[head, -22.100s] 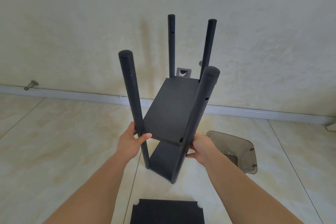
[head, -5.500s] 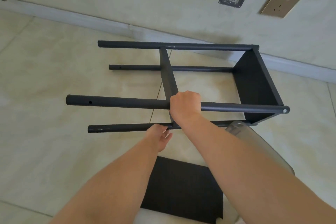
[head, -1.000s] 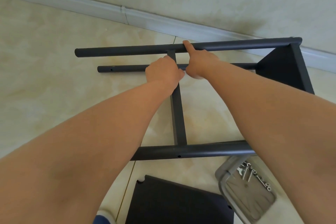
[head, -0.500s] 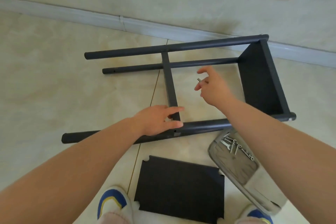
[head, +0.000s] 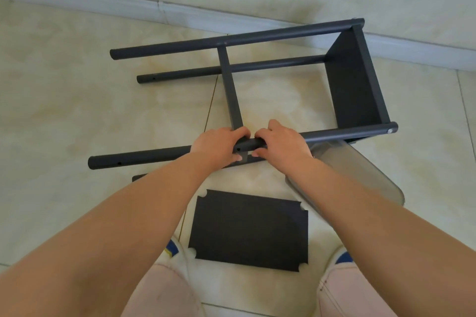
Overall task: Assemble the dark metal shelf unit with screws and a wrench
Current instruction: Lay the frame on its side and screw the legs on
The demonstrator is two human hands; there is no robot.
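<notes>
The dark metal shelf unit lies on its side on the tiled floor, with an end shelf (head: 353, 85) at the right and a middle shelf (head: 230, 90) seen edge-on. My left hand (head: 219, 147) and my right hand (head: 282, 148) both grip the near upper pole (head: 347, 132) where the middle shelf meets it. A small screw hole (head: 238, 149) shows on the pole between my hands. No screw or wrench is visible in either hand. A loose dark shelf panel (head: 249, 229) lies flat by my knees.
A translucent grey tray (head: 373, 175) sits on the floor at the right, partly under the near pole and my right arm. The white skirting board (head: 154, 10) and wall run behind the unit. My shoes (head: 175, 252) flank the loose panel.
My right hand, which held a small screw in the air, has come down onto the near pole beside my left hand. The screw is out of sight now. The view has tilted down.
</notes>
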